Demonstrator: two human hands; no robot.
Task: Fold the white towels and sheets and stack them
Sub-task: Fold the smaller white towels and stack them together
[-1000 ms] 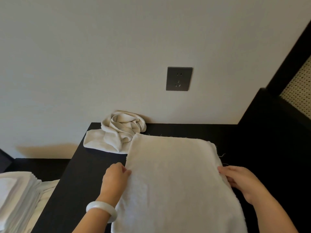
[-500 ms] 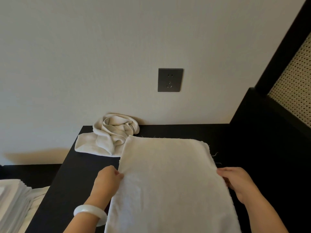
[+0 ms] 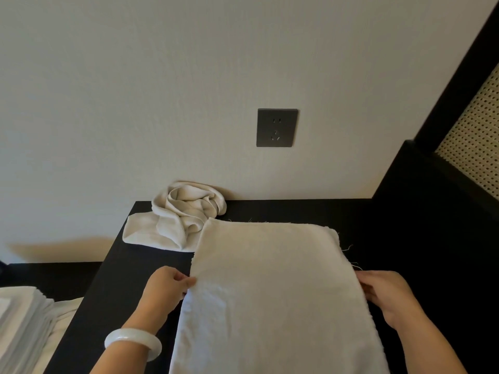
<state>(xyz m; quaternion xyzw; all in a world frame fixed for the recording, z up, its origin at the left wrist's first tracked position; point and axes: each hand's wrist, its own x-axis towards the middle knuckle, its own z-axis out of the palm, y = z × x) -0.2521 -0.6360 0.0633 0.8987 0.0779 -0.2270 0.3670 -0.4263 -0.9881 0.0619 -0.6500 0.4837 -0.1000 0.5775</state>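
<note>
1. The flat white terry towel (image 3: 272, 287) lies spread on the black tabletop (image 3: 113, 287) and runs off the near frame edge.
2. The left hand (image 3: 164, 288) pinches the towel's left edge, fingers closed on the cloth.
3. The right hand (image 3: 386, 295) meets the right edge; fingers curl at or under it, and the grip cannot be confirmed.
4. Handling: likely soft, light and limp. Hold both side edges and keep the cloth taut, or it will sag.
5. A crumpled white towel (image 3: 183, 214) sits at the far-left corner, touching the flat one; a stack of folded white linens (image 3: 21, 319) lies to the left.
</note>
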